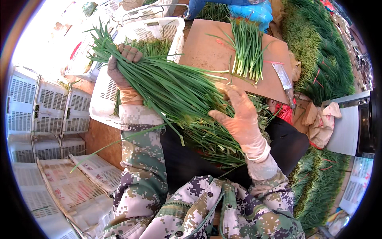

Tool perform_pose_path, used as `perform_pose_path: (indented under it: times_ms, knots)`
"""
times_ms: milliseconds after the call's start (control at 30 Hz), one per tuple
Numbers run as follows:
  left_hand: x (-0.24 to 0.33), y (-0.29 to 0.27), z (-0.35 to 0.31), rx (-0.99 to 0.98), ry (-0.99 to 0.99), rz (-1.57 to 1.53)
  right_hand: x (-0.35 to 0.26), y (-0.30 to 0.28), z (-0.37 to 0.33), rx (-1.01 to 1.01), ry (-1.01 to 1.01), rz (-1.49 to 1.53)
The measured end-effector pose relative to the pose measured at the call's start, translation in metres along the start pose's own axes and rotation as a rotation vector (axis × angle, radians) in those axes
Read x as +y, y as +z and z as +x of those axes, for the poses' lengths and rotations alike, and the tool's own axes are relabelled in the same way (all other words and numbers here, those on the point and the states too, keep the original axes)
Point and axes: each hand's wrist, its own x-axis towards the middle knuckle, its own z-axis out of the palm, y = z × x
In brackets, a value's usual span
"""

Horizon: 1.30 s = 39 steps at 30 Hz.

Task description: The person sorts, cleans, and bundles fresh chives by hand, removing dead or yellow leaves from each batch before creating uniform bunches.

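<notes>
A thick bunch of garlic chives [167, 79] slants across in front of me, leafy tips at the upper left and pale ends to the right. My left hand [121, 65], in a dark, soiled glove, is closed around its leafy part. At the pale ends is my right hand [240, 115], in an orange-tinted glove, with thumb and fingers spread apart beside the stalks. More loose chives [215, 139] lie in a heap over my lap, below the bunch. On the brown board [203, 47] ahead rest a smaller chive bunch [248, 51] and a wide-bladed knife [282, 75].
A white plastic basket [175, 30] with chives stands behind my left hand. White crates [49, 105] are stacked at left. Piled chive bundles [318, 51] fill the far right, with more bundles [318, 183] at the lower right. A blue plastic bag [252, 14] lies beyond the board.
</notes>
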Motion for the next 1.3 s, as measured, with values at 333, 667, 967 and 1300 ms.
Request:
perform_pose_path:
  times_ms: [333, 667, 967, 1300]
  knots:
    - [-0.003, 0.002, 0.000, -0.088, 0.000, -0.051, 0.012, -0.014, 0.003, -0.503, 0.582, 0.689]
    - [-0.003, 0.010, 0.006, -0.279, -0.032, -0.051, 0.039, -0.058, -0.056, -1.230, 0.277, -0.248]
    - [-0.014, 0.025, 0.004, -0.283, -0.078, -0.090, -0.009, -0.011, 0.083, -0.071, -0.247, -0.272]
    - [-0.019, 0.029, -0.001, -0.163, -0.076, -0.021, 0.028, 0.029, 0.124, -0.294, -0.118, 0.252]
